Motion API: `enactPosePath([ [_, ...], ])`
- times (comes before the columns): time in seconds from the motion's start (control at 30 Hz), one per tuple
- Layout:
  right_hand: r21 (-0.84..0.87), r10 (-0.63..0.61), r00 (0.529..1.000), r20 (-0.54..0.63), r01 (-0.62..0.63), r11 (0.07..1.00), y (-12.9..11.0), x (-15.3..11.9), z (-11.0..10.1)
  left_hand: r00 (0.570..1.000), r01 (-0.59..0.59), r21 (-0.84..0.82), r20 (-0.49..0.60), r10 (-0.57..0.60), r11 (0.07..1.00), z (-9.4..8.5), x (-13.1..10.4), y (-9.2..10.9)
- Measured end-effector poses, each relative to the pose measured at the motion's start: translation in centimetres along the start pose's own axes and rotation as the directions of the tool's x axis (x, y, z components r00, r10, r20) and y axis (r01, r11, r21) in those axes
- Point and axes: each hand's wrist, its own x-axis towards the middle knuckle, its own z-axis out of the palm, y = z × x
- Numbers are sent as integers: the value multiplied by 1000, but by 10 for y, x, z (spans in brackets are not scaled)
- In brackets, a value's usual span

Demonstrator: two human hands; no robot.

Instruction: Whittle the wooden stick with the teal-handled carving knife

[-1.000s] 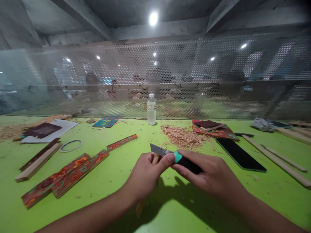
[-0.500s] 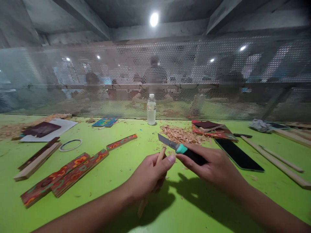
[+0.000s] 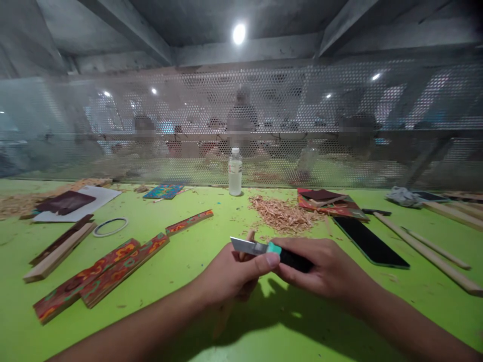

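My left hand [image 3: 236,274] is wrapped round a thin wooden stick [image 3: 249,236], whose tip shows above the fingers; its lower part hangs blurred below. In my right hand [image 3: 320,264] is a utility knife [image 3: 294,259] with a black and teal handle. Its blade [image 3: 247,246] points left and lies across the stick near the tip. The left thumb rests against the teal collar of the knife. A pile of wood shavings [image 3: 285,213] lies on the green table [image 3: 181,266] beyond the hands.
Painted wooden strips [image 3: 109,266] and a tape ring [image 3: 110,227] lie left. A bottle [image 3: 235,173] stands before the perforated screen [image 3: 196,110]. Right are a phone [image 3: 372,242], wooden sticks [image 3: 426,249] and a crumpled cloth [image 3: 403,196]. People sit behind the screen.
The knife has moved left and down, its blade now across the stick's upper end. My left thumb now touches the knife's collar.
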Motion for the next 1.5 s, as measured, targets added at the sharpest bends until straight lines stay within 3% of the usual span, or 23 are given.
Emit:
enactPosePath([
  [0.27,-104,20,997,-81,-29,994,-4,-4,3,997,-69,49,-26,70,996,-1,1,-3],
  [0.57,-199,66,983,-172,-100,975,-8,-11,15,995,-42,5,-93,42,999,2,-2,1],
  [0.8,-174,194,952,-238,-239,955,-10,-2,0,976,-64,39,-204,71,997,8,-4,2],
  [0.9,-132,163,964,-212,-193,972,-6,0,-5,983,-70,37,-165,75,997,7,-4,-1],
  [1.13,-35,77,997,-1,-77,996,-4,-1,-1,995,-37,146,-91,50,989,4,-7,2],
  [1.5,-120,104,991,-83,-113,986,-10,-2,5,982,-28,179,-179,60,984,4,-3,0],
])
